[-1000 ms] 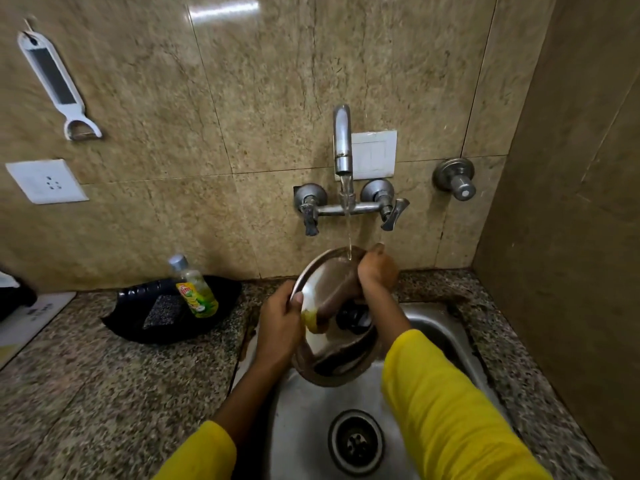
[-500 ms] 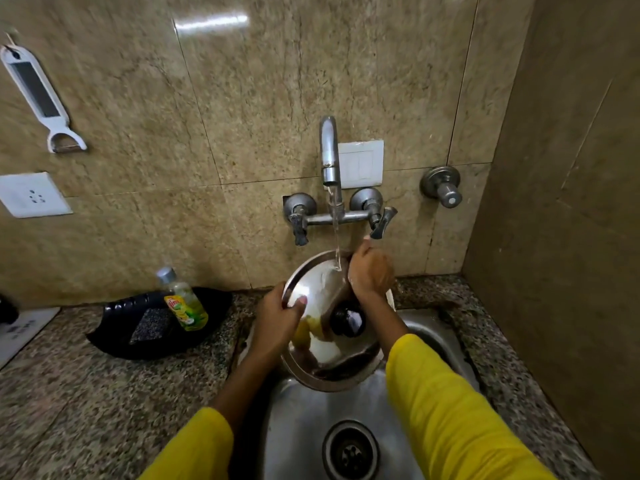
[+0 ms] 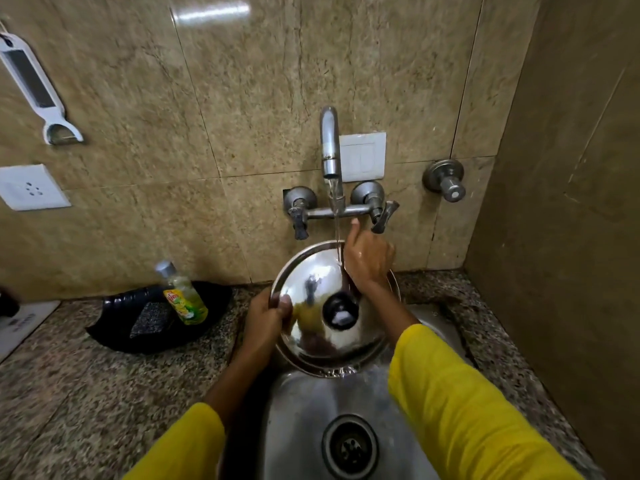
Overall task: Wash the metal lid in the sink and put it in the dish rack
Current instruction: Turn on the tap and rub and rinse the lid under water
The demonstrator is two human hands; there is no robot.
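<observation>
A round shiny metal lid (image 3: 311,289) with a black knob (image 3: 341,310) is held tilted over the steel sink (image 3: 301,410), its top facing me. My left hand (image 3: 266,317) grips its left rim, thumb on the top face. My right hand (image 3: 369,258) rests on the lid's upper right edge, one finger pointing up toward the tap. Water runs from the tap spout (image 3: 329,147) onto the top of the lid and drips off its lower rim. No dish rack is in view.
A black tray (image 3: 114,327) on the granite counter at the left holds a dish-soap bottle (image 3: 183,296) and a dark scrub pad (image 3: 150,318). Tap handles (image 3: 381,213) stick out from the wall just above the lid. A wall closes the right side.
My right hand has slid up from the lid's middle to its upper right edge, uncovering the knob. The lid's face has turned more toward me. My head has shifted slightly.
</observation>
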